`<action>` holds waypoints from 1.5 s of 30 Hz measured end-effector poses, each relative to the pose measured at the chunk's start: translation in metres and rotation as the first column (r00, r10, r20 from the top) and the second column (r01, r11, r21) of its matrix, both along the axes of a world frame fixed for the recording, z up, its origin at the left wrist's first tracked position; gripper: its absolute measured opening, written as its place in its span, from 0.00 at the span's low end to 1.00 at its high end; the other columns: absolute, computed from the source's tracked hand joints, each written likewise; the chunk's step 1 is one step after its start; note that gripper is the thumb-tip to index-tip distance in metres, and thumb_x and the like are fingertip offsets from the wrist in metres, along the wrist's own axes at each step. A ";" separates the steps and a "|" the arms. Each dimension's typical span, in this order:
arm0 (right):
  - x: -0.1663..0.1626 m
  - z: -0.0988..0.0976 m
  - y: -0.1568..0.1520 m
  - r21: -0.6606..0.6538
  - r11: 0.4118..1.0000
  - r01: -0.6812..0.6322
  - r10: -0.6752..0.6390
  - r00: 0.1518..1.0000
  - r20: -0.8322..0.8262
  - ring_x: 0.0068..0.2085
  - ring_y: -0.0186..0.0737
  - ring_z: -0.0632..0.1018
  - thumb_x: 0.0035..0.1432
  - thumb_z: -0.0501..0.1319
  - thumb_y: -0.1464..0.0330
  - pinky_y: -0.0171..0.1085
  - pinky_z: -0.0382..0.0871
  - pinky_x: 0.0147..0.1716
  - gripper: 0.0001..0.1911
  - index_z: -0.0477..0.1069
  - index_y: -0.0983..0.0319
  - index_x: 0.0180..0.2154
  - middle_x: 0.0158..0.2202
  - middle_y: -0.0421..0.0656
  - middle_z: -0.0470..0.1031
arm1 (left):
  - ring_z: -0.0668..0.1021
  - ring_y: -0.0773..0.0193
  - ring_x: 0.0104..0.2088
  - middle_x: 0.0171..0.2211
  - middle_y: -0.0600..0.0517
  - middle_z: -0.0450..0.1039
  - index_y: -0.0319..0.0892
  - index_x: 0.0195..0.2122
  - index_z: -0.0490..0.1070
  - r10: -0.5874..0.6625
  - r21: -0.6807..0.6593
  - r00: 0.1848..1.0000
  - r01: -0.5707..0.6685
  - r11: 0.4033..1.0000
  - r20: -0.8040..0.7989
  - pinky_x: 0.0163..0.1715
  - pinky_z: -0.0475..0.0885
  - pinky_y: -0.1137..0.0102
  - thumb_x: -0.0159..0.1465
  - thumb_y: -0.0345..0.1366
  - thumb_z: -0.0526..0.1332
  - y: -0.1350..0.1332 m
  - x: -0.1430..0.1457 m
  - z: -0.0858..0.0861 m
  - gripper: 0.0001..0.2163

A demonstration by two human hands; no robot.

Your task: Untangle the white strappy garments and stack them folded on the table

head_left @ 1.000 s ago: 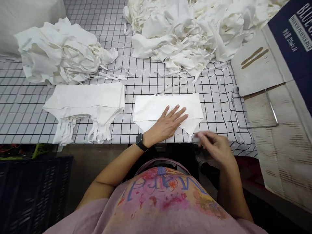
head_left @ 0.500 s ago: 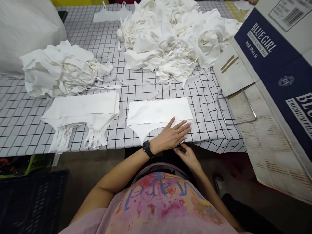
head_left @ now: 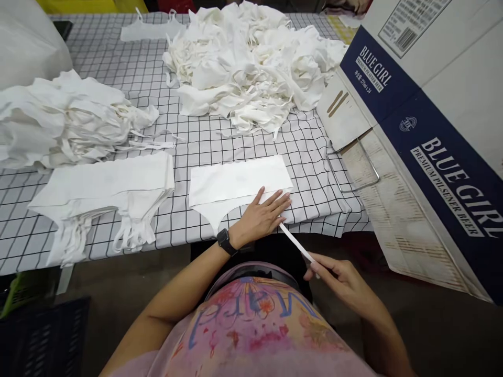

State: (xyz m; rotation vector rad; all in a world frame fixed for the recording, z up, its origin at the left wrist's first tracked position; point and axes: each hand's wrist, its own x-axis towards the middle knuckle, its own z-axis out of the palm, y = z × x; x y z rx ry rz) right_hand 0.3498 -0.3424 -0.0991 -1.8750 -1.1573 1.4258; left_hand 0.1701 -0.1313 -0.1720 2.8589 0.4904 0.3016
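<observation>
A white strappy top lies flat near the table's front edge. My left hand rests on its lower right part, palm down with the fingers stretched out. From under that hand a white strap runs taut, down and to the right. My right hand is off the table's edge and pinches the strap's end between thumb and fingers. Left of the single top, a neat stack of white tops lies with its straps bunched toward the front edge.
A large heap of white garments covers the table's back middle; a smaller heap sits at left. One top lies flat behind. At right stands a Blue Girl carton with a bent metal wire at its side.
My right hand has moved down and right from beside the left hand, drawing the strap out straight. The left hand stays on the top. The view has shifted right.
</observation>
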 end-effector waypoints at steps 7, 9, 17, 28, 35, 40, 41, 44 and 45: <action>0.009 0.026 -0.008 0.172 0.974 0.146 -0.108 0.971 -0.213 0.27 0.37 0.80 0.68 0.63 0.58 0.33 0.74 0.31 0.13 0.82 0.58 0.41 0.24 0.42 0.80 | 0.53 0.58 0.76 0.74 0.52 0.52 0.48 0.74 0.52 -0.002 -0.082 1.000 0.004 0.997 0.017 0.76 0.40 0.45 0.78 0.47 0.43 0.000 0.000 0.003 0.25; 0.012 0.030 -0.010 0.211 0.972 0.102 -0.044 0.964 -0.262 0.27 0.38 0.81 0.68 0.63 0.60 0.34 0.75 0.31 0.12 0.83 0.58 0.40 0.24 0.42 0.80 | 0.52 0.58 0.76 0.75 0.52 0.52 0.48 0.74 0.52 -0.003 -0.117 1.000 0.005 0.993 0.019 0.76 0.40 0.46 0.78 0.46 0.42 0.000 -0.001 0.004 0.25; 0.017 -0.009 -0.009 -0.038 0.987 -0.158 0.161 0.982 0.102 0.32 0.42 0.83 0.65 0.62 0.56 0.37 0.76 0.32 0.22 0.77 0.58 0.56 0.41 0.47 0.85 | 0.50 0.59 0.76 0.75 0.51 0.52 0.46 0.75 0.48 -0.014 -0.228 0.999 0.022 0.973 0.034 0.76 0.39 0.48 0.78 0.41 0.41 0.003 -0.002 0.010 0.25; -0.032 -0.099 0.062 0.189 0.934 0.303 -0.327 0.938 0.111 0.28 0.41 0.77 0.56 0.66 0.51 0.39 0.73 0.32 0.25 0.81 0.63 0.45 0.32 0.47 0.81 | 0.59 0.53 0.74 0.71 0.43 0.61 0.42 0.67 0.64 -0.020 -0.144 0.995 0.035 0.989 0.102 0.74 0.52 0.45 0.68 0.24 0.51 0.008 -0.017 0.002 0.25; -0.048 -0.117 0.068 0.243 0.900 0.361 -0.382 0.923 0.043 0.27 0.36 0.71 0.53 0.69 0.49 0.37 0.68 0.31 0.23 0.78 0.63 0.38 0.30 0.43 0.77 | 0.58 0.55 0.75 0.72 0.46 0.60 0.44 0.68 0.64 -0.036 -0.070 0.999 0.039 0.997 0.040 0.75 0.48 0.47 0.77 0.40 0.48 -0.004 -0.022 0.001 0.21; -0.038 -0.107 0.060 0.325 0.933 0.155 -0.197 0.975 0.102 0.33 0.38 0.72 0.60 0.65 0.53 0.38 0.69 0.38 0.17 0.78 0.61 0.36 0.35 0.44 0.77 | 0.56 0.55 0.75 0.73 0.47 0.58 0.43 0.68 0.64 -0.026 -0.084 0.999 0.028 0.996 0.022 0.75 0.49 0.49 0.78 0.42 0.47 -0.005 -0.023 0.001 0.21; -0.036 -0.105 0.059 0.325 0.936 0.134 -0.168 0.983 0.079 0.34 0.38 0.73 0.61 0.65 0.53 0.38 0.70 0.40 0.17 0.78 0.61 0.37 0.36 0.44 0.78 | 0.56 0.55 0.75 0.72 0.46 0.59 0.43 0.68 0.64 -0.022 -0.088 0.999 0.024 0.996 0.023 0.75 0.50 0.50 0.78 0.41 0.47 -0.005 -0.022 0.001 0.21; -0.034 -0.099 0.061 0.287 0.946 0.152 -0.138 0.988 -0.067 0.38 0.42 0.78 0.64 0.61 0.50 0.40 0.72 0.43 0.20 0.78 0.60 0.42 0.38 0.45 0.81 | 0.59 0.55 0.74 0.71 0.46 0.61 0.43 0.66 0.67 -0.010 -0.098 0.999 0.013 0.995 0.034 0.75 0.51 0.49 0.78 0.40 0.46 -0.005 -0.020 0.004 0.20; -0.034 -0.097 0.063 0.275 0.947 0.165 -0.142 0.985 -0.103 0.39 0.43 0.79 0.65 0.60 0.49 0.41 0.73 0.44 0.21 0.78 0.60 0.41 0.37 0.46 0.81 | 0.59 0.55 0.74 0.71 0.46 0.61 0.43 0.65 0.68 -0.004 -0.098 0.999 0.007 0.995 0.038 0.75 0.51 0.48 0.78 0.40 0.46 -0.006 -0.019 0.005 0.20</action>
